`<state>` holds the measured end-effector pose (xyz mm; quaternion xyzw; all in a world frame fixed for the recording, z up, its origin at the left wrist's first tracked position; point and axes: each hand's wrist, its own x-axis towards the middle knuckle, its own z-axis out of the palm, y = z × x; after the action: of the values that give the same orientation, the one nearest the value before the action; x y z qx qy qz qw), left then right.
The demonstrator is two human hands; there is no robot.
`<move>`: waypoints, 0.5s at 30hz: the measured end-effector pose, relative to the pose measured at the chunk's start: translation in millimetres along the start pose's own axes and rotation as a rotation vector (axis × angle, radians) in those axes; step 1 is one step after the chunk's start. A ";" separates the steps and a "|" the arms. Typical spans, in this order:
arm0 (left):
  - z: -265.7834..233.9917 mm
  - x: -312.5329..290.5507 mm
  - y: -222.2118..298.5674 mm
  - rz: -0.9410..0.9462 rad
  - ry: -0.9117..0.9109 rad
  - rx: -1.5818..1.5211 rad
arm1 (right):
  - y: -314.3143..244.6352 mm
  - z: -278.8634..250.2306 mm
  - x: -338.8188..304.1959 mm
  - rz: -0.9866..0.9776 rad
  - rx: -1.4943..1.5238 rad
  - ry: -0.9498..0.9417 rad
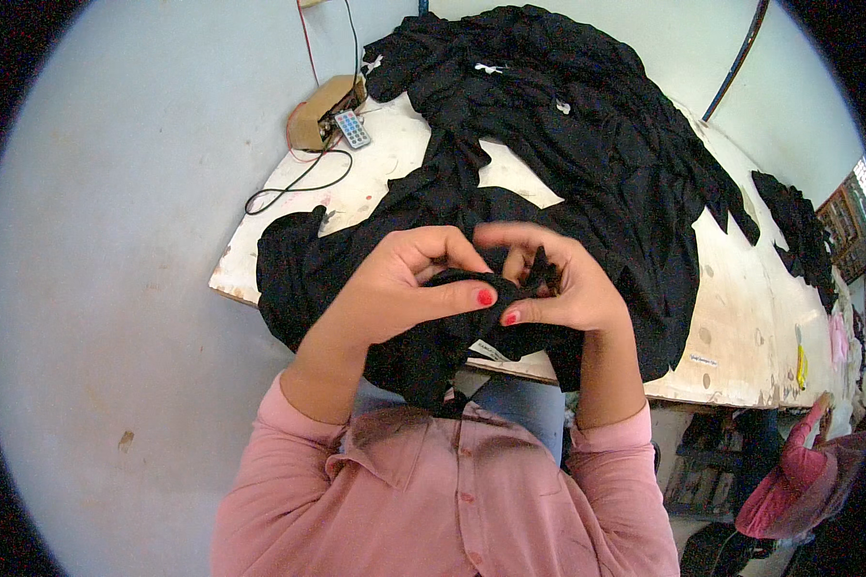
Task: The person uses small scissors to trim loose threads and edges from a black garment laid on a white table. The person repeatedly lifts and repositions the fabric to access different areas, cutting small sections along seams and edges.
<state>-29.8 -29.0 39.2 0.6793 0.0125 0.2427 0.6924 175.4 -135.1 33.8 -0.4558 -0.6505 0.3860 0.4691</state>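
Both of my hands are raised over the near edge of the table, close together, on one piece of black cloth [404,351]. My left hand [419,284] pinches a fold of it between thumb and fingers. Close by, my right hand [568,284] grips another bit of the same cloth, its thumb tip near the left thumb and a bunched end poking up between its fingers. The cloth hangs below my hands over the table edge. A small white label [491,350] shows just under them. The exact fingertip contact is partly hidden by folds.
A large heap of black cloth [568,144] covers much of the pale table [731,327]. At the back left are a brown box [319,113], a remote control [353,129] and a looped black cable [298,188]. A yellow item [802,367] lies right; another person [789,481] is beyond.
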 end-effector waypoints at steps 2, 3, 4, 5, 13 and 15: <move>-3.8 -1.0 4.2 0.020 0.012 0.233 | -0.4 -0.1 1.1 -0.064 -0.297 0.130; -7.8 1.0 3.7 0.037 0.057 0.482 | -2.2 -0.6 4.3 -0.234 -0.461 0.268; -14.3 5.8 2.6 0.053 0.097 0.727 | 1.2 -8.1 3.1 -0.305 -0.620 0.472; -21.8 11.9 0.7 0.068 0.136 0.970 | -7.8 -12.8 -0.9 -0.262 -0.758 0.685; -181.1 15.8 37.7 -0.112 1.080 1.452 | -8.2 -34.4 -41.2 -0.578 -1.281 1.124; -206.1 -2.5 28.3 -0.372 1.001 1.374 | 1.2 -23.6 -42.2 -0.632 -1.331 1.020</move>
<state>-112.6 161.7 49.4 0.7470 0.5700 0.3347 0.0707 204.5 -173.4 28.0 -0.5491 -0.5472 -0.4681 0.4242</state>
